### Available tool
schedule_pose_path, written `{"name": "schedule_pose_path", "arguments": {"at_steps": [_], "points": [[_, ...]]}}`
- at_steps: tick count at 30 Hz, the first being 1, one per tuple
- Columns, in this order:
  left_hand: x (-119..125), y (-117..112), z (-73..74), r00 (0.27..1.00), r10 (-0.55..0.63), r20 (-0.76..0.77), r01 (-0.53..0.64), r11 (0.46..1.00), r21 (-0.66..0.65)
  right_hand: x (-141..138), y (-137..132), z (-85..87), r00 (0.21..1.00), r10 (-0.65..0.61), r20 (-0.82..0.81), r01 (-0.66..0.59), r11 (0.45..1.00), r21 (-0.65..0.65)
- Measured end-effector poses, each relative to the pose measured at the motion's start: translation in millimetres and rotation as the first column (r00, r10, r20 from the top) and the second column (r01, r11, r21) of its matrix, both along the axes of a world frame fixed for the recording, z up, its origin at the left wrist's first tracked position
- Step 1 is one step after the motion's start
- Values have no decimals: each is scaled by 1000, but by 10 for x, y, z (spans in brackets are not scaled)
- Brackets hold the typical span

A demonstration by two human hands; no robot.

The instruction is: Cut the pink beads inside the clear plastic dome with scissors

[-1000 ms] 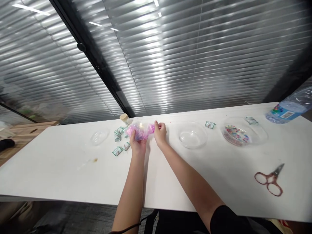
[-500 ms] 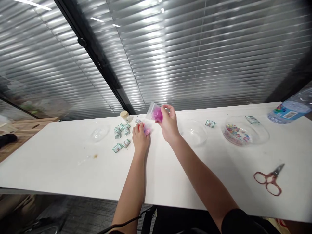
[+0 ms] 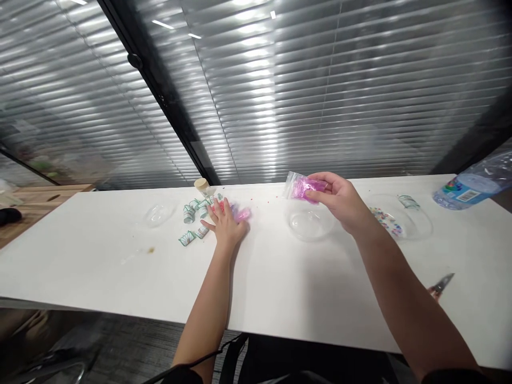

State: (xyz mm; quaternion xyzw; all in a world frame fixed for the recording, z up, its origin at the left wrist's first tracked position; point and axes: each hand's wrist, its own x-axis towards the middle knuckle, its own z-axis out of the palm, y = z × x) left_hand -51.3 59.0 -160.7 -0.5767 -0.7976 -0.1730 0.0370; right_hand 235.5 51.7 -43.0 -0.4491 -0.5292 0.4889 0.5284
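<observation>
My right hand (image 3: 338, 200) pinches a small zip bag of pink beads (image 3: 306, 186) between thumb and fingers. The bag is held in the air over the back of a clear round dish (image 3: 310, 224). Fingers spread, my left hand (image 3: 227, 224) lies at the left over small bags with red contents (image 3: 218, 206) and pink-purple contents (image 3: 243, 214), partly hiding them. Beside its fingers lie several small green-and-white packets (image 3: 189, 214). A few tiny red beads are scattered on the table behind the dish.
A clear dish with multicoloured beads (image 3: 386, 221) stands at the right, partly behind my right arm, with scissors (image 3: 440, 285) nearer me. A large water bottle (image 3: 468, 189) lies at the far right. A cream-lidded jar (image 3: 202, 185) and another clear dish (image 3: 159, 214) are at the left.
My right hand has carried the pink bead bag rightwards, from near my left hand to above the clear dish. My left hand's fingers have spread out. Red beads now show on the table.
</observation>
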Motion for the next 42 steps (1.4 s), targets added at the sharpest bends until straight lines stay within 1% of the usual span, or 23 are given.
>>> {"name": "schedule_pose_path", "arguments": {"at_steps": [2,5,7,8,9,10,11,12,13,15,16,17,18,20,23,25,30,33,34,36,39,40,42], "points": [[38,-29,21,1000,-11,7,11,1000,21,61,-2,24,993,-6,121,-2,998,66],[141,-73,88,997,-76,29,73,994,81,128,-18,42,984,19,178,-37,994,99],[259,-91,195,975,-197,107,179,971,161,164,-30,53,981,45,189,-64,993,96],[336,-96,276,935,-303,185,262,941,215,181,-36,61,978,47,204,-67,993,93],[426,-98,376,856,-434,282,365,893,265,197,-41,72,974,44,221,-66,994,91],[525,-98,491,742,-547,386,453,835,313,213,-45,85,971,39,235,-62,994,90],[631,-94,619,628,-617,474,516,786,341,229,-48,100,971,35,238,-58,994,91],[738,-86,751,528,-657,537,574,743,345,245,-50,115,973,35,227,-57,994,94],[840,-74,882,450,-673,588,618,709,339,262,-50,129,978,40,204,-61,993,97],[1013,-40,1115,313,-688,655,717,624,312,301,-45,152,988,64,144,-79,992,98],[1077,-22,1207,261,-693,672,747,586,314,324,-42,161,990,78,117,-89,991,96],[1123,-4,1281,225,-692,686,754,569,327,349,-38,168,991,89,97,-98,991,91],[1152,10,1338,207,-687,696,756,564,332,375,-35,175,992,96,81,-103,991,84],[1171,27,1409,216,-672,708,769,564,301,428,-30,186,992,113,64,-117,991,65],[1141,31,1449,218,-653,725,791,553,260,488,-26,200,987,156,48,-158,987,27],[1109,38,1446,178,-622,762,803,539,253,505,-17,203,982,184,50,-184,983,5],[1030,128,1361,18,-483,875,825,502,260,484,43,157,974,205,94,-205,979,-15],[1005,186,1319,-13,-454,891,845,472,252,453,89,96,976,161,145,-161,987,-13],[1004,199,1312,-12,-454,891,846,470,251,441,99,76,976,133,173,-135,991,-4],[1014,215,1300,6,-464,886,836,488,251,413,108,48,964,40,263,-53,998,43],[1048,230,1273,66,-503,862,810,531,248,365,84,47,902,-108,418,48,987,151],[1062,234,1258,87,-517,852,806,539,245,349,68,58,887,-115,447,44,985,166],[1095,237,1227,127,-534,836,807,546,227,318,32,84,884,-54,464,-14,990,141]]}}
